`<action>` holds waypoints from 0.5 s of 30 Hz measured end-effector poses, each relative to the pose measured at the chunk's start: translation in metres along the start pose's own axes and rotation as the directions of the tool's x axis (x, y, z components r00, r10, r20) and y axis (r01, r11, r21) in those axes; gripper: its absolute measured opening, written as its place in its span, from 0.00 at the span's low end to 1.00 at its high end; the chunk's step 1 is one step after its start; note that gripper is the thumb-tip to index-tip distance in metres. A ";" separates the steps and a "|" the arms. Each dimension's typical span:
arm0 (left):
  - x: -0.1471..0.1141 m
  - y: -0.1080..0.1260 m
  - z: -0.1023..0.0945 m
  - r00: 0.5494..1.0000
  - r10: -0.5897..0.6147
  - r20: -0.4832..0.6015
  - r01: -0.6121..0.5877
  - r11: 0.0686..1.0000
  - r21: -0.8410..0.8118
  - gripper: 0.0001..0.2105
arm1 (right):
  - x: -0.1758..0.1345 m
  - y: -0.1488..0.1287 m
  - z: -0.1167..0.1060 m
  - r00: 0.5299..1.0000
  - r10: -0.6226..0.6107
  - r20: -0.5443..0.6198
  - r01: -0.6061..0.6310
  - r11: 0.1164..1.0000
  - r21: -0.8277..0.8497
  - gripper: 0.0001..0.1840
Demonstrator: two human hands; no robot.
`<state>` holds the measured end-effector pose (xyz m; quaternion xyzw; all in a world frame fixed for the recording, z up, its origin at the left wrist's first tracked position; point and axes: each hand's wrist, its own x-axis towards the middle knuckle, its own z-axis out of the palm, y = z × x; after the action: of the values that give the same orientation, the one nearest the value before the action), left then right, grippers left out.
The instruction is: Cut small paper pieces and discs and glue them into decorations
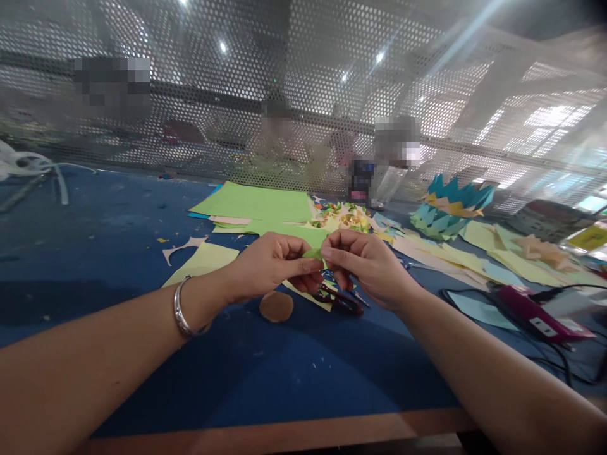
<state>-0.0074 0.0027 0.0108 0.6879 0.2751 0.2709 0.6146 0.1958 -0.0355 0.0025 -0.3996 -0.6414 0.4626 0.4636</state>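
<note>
Between both thumbs and fingertips I pinch a small piece of green paper (pixel 313 254), mostly covered by my fingers. My left hand (pixel 277 262) grips its left side, and my right hand (pixel 358 259) pinches its right side. Just below my hands, dark red-handled scissors (pixel 344 301) lie on the blue table (pixel 265 373). A round brown disc (pixel 276 306) rests below my left hand. Behind my hands are large green paper sheets (pixel 256 201), with a pale yellow-green sheet (pixel 202 262) to the left.
A heap of colourful paper scraps (pixel 344 217) lies beyond my hands. Zigzag-edged paper crowns (pixel 450 205) stand at the back right. A magenta power strip (pixel 540 313) with black cables is at right. A perforated metal screen (pixel 303 82) rises along the back.
</note>
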 end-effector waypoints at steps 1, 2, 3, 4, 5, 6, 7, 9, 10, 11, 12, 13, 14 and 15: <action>0.000 0.000 0.000 1.000 -0.010 0.001 0.010 1.000 -0.022 0.15 | 0.000 0.000 0.000 1.000 -0.007 -0.010 0.007 1.000 -0.006 0.16; 0.000 0.000 -0.001 1.000 -0.022 0.005 0.022 0.999 -0.045 0.15 | -0.001 -0.001 0.000 1.000 -0.011 -0.018 0.011 1.000 -0.015 0.16; 0.000 -0.001 -0.001 0.999 -0.030 0.011 0.031 0.997 -0.064 0.15 | -0.001 -0.001 0.000 1.000 -0.012 -0.025 0.012 1.000 -0.025 0.16; 0.000 -0.001 -0.002 0.999 -0.034 0.016 0.035 0.996 -0.076 0.15 | -0.001 0.000 0.000 0.999 -0.013 -0.031 0.012 0.999 -0.035 0.16; 0.001 -0.002 -0.003 0.999 -0.035 0.017 0.036 0.996 -0.078 0.15 | -0.001 0.000 0.000 0.999 -0.014 -0.034 0.013 0.999 -0.045 0.16; 0.001 -0.003 -0.004 0.999 -0.031 0.014 0.032 0.997 -0.069 0.15 | 0.000 0.000 0.000 0.999 -0.015 -0.036 0.013 0.999 -0.053 0.17; 0.002 -0.004 -0.005 1.000 -0.020 0.006 0.020 0.998 -0.052 0.14 | 0.000 0.001 0.000 0.999 -0.016 -0.040 0.014 0.998 -0.059 0.17; 0.003 -0.006 -0.005 1.000 0.011 -0.007 -0.011 1.000 -0.004 0.14 | 0.001 0.001 0.000 0.999 -0.015 -0.045 0.012 0.997 -0.077 0.17; 0.003 -0.006 -0.006 1.000 0.027 -0.014 -0.026 0.999 0.025 0.15 | 0.001 0.001 0.000 0.999 -0.013 -0.045 0.009 0.996 -0.089 0.18; 0.004 -0.007 -0.006 0.999 0.046 -0.023 -0.045 0.997 0.058 0.15 | 0.001 0.001 0.000 0.999 -0.009 -0.046 0.004 0.995 -0.102 0.18; 0.004 -0.008 -0.006 0.997 0.067 -0.033 -0.064 0.994 0.093 0.15 | 0.002 0.001 -0.001 0.999 -0.005 -0.044 0.000 0.993 -0.116 0.19; 0.005 -0.009 -0.006 0.995 0.087 -0.042 -0.080 0.988 0.130 0.16 | 0.002 0.001 -0.001 0.999 -0.002 -0.042 -0.004 0.992 -0.127 0.19; 0.005 -0.009 -0.006 0.993 0.104 -0.048 -0.094 0.982 0.166 0.16 | 0.002 0.001 -0.001 0.999 -0.001 -0.041 -0.005 0.991 -0.135 0.19; 0.005 -0.010 -0.006 0.992 0.117 -0.052 -0.105 0.975 0.195 0.17 | 0.002 0.000 -0.001 0.999 -0.002 -0.041 -0.004 0.990 -0.140 0.19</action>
<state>-0.0088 0.0115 0.0013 0.7493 0.2804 0.2988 0.5203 0.1965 -0.0334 0.0027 -0.4410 -0.6625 0.4082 0.4471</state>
